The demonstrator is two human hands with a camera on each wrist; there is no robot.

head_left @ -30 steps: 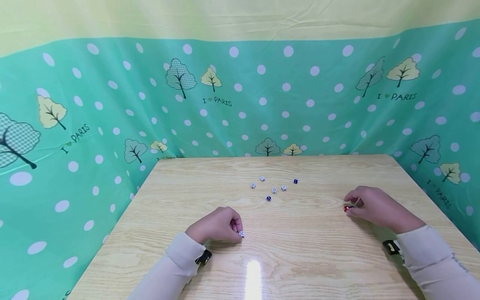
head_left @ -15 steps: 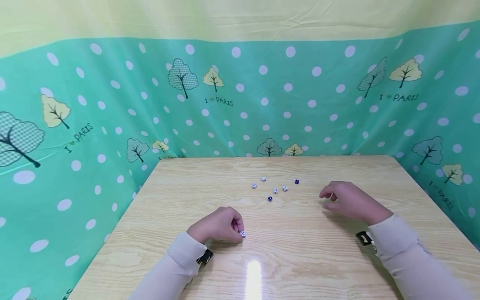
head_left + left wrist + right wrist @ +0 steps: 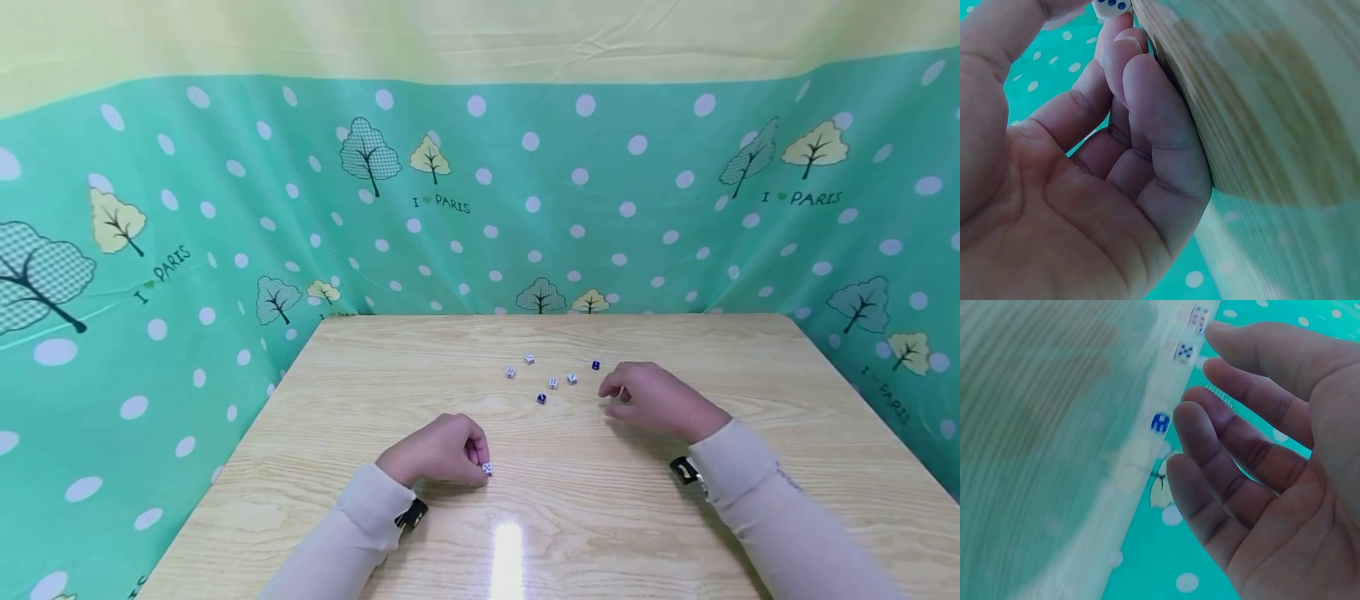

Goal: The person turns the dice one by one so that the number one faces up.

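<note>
At front centre-left in the head view, my left hand (image 3: 437, 450) pinches a white die (image 3: 487, 469) between thumb and finger, down at the tabletop. Its dark blue pips also show at the top of the left wrist view. My right hand (image 3: 658, 402) hovers low on the right with loosely bent fingers and nothing between them. Closest to it lies a dark blue die (image 3: 596, 365). Left of that hand are white dice (image 3: 572, 378), with another blue die (image 3: 542, 399) nearer me. In the right wrist view a blue die (image 3: 1160, 422) appears beyond the fingertips.
Two more white dice, one being the leftmost die (image 3: 511, 373), lie at the back of the group. The wooden table (image 3: 360, 375) ends against a green dotted curtain (image 3: 450, 200) at the back and sides. A light reflection lies near the front.
My right hand has moved left from the right side, where a red die and a dark one were at its fingertips; neither shows now. My left hand still holds its die.
</note>
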